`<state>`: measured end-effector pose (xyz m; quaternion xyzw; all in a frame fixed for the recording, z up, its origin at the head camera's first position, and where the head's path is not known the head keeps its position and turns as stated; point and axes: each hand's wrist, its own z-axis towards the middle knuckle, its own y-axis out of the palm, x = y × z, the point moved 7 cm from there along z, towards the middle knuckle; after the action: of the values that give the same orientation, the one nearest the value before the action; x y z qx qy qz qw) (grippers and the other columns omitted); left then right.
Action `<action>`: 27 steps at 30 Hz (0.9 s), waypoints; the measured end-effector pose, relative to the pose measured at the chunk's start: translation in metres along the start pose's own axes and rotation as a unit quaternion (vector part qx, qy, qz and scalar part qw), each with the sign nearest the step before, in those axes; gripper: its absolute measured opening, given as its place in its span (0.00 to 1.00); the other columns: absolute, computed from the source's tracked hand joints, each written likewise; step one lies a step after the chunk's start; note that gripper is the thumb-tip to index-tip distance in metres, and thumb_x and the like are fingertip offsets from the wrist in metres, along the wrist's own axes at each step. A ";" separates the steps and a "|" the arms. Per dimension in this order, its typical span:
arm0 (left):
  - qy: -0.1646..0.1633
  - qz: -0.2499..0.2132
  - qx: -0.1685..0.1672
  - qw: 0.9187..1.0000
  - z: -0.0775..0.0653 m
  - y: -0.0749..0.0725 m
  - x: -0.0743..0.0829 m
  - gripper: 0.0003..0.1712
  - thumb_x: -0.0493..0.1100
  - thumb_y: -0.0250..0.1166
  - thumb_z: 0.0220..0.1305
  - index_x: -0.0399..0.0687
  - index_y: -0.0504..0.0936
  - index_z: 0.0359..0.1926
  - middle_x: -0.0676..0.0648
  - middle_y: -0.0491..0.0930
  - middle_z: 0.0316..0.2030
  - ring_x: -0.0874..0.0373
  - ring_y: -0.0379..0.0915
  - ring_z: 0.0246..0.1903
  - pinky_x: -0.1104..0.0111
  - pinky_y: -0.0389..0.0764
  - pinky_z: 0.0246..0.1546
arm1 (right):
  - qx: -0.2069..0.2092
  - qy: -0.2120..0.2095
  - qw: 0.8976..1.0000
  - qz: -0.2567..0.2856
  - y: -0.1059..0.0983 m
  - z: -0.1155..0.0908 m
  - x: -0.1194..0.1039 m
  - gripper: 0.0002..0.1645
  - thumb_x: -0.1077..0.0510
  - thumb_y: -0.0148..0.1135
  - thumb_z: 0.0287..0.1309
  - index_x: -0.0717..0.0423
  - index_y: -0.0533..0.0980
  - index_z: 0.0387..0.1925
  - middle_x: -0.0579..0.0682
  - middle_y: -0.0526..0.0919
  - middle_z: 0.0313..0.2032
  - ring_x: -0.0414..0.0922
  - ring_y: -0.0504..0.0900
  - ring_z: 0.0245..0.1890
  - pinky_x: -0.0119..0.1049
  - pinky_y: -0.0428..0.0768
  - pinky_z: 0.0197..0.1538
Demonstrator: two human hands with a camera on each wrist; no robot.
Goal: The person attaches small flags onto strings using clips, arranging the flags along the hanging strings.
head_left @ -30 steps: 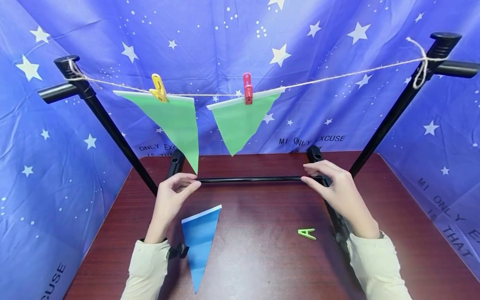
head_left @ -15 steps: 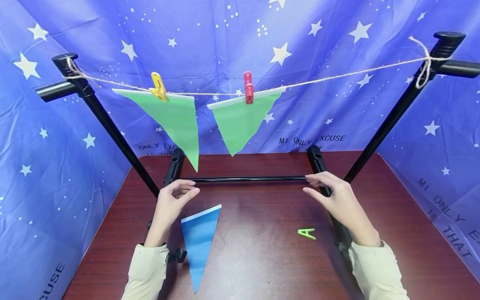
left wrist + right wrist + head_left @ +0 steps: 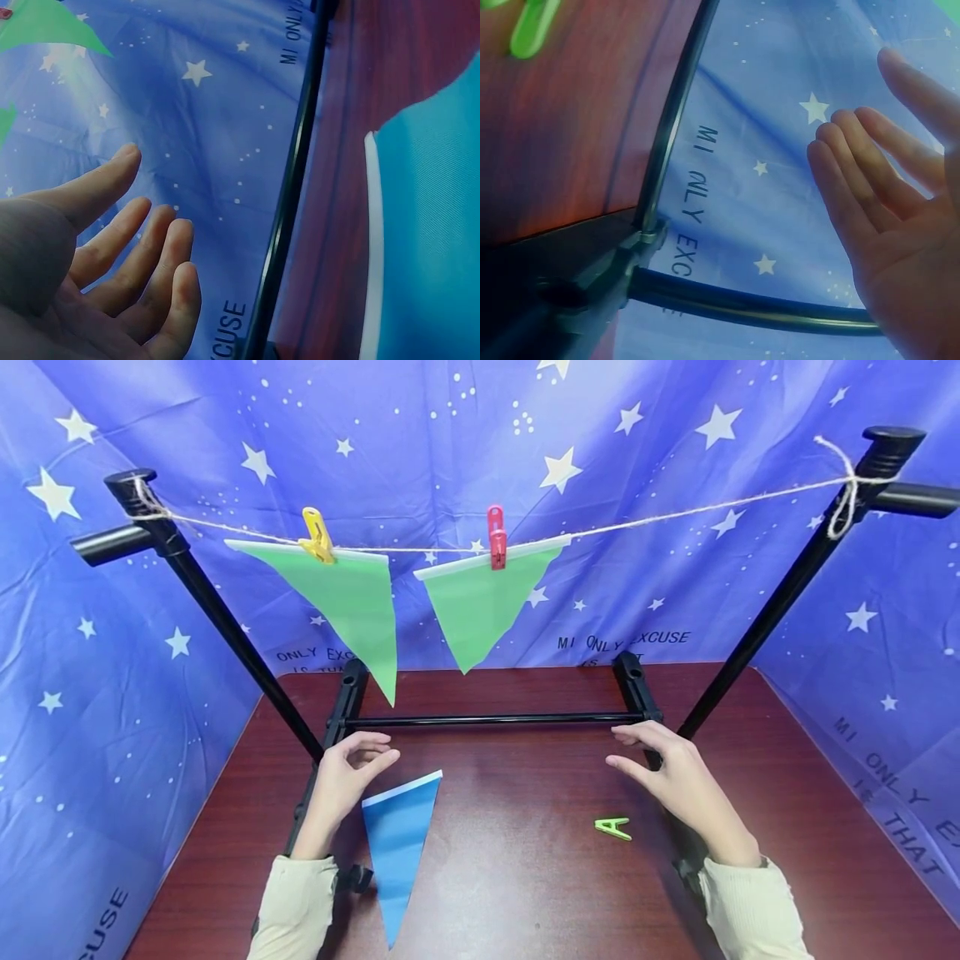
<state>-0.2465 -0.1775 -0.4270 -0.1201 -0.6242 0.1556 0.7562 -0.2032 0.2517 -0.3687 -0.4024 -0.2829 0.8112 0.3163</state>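
A: How do the hands stand?

B: Left hand (image 3: 342, 787) and right hand (image 3: 690, 787) hover above the table (image 3: 517, 893), both empty, each thumb spread away from loosely bent fingers. The wrist views show both hands apart from the rod (image 3: 487, 720).

A: Where is the blue flag (image 3: 402, 852)?

B: On the table, between the hands and much nearer the left. Its white hem (image 3: 402, 787) forms the far end, near the left thumb; the long axis runs from there toward the wearer, ending in a point.

A: And the green clip (image 3: 613, 828)?

B: On the table, to the near side of the right thumb, well apart from the blue flag.

A: Which relation matters most for a reach?

B: As a judgement, the blue flag's: it lies to the near side and right of the left fingers, hem foremost, so the left hand has the shorter path. Above, two green flags (image 3: 345, 602) hang from the string (image 3: 675, 510).
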 end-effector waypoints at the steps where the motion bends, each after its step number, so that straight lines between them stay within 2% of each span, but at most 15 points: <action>1: -0.004 0.004 -0.002 1.000 -0.001 0.000 -0.002 0.18 0.46 0.74 0.59 0.45 0.84 0.48 0.43 0.86 0.40 0.63 0.81 0.39 0.75 0.79 0.42 | -0.003 0.001 1.000 -0.001 0.001 -0.002 0.001 0.23 0.61 0.78 0.48 0.55 0.83 0.48 0.45 0.85 0.40 0.43 0.82 0.41 0.22 0.71 0.46; 9: -0.024 0.012 -0.018 0.999 -0.005 0.003 -0.014 0.20 0.45 0.75 0.58 0.43 0.84 0.49 0.43 0.85 0.41 0.59 0.81 0.39 0.72 0.80 0.42 | -0.031 0.013 0.999 -0.018 0.010 -0.014 0.009 0.24 0.57 0.77 0.49 0.54 0.82 0.50 0.45 0.84 0.43 0.43 0.81 0.44 0.22 0.71 0.49; 16: -0.028 0.023 -0.036 0.999 -0.008 0.007 -0.025 0.21 0.47 0.74 0.59 0.42 0.83 0.50 0.42 0.85 0.42 0.58 0.81 0.40 0.68 0.80 0.45 | -0.060 0.028 0.997 -0.027 0.014 -0.022 0.014 0.26 0.52 0.76 0.52 0.55 0.81 0.52 0.49 0.84 0.48 0.47 0.81 0.45 0.38 0.76 0.47; 22: -0.039 0.037 -0.049 0.997 -0.010 0.009 -0.031 0.25 0.48 0.74 0.58 0.40 0.82 0.52 0.40 0.84 0.44 0.53 0.80 0.41 0.68 0.79 0.43 | -0.082 0.032 0.996 -0.025 0.020 -0.029 0.017 0.27 0.50 0.75 0.53 0.54 0.80 0.54 0.48 0.83 0.48 0.44 0.79 0.43 0.41 0.77 0.44; 27: -0.049 0.065 -0.065 0.995 -0.010 0.014 -0.038 0.26 0.49 0.75 0.58 0.41 0.82 0.53 0.40 0.84 0.46 0.51 0.80 0.45 0.62 0.79 0.47 | -0.102 0.045 0.994 -0.012 0.026 -0.035 0.019 0.28 0.49 0.74 0.54 0.55 0.79 0.54 0.49 0.82 0.48 0.49 0.81 0.45 0.47 0.80 0.46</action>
<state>-0.2443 -0.1793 -0.4688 -0.2017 -0.6603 0.1693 0.7033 -0.1910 0.2565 -0.4145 -0.4646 -0.3545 0.7555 0.2961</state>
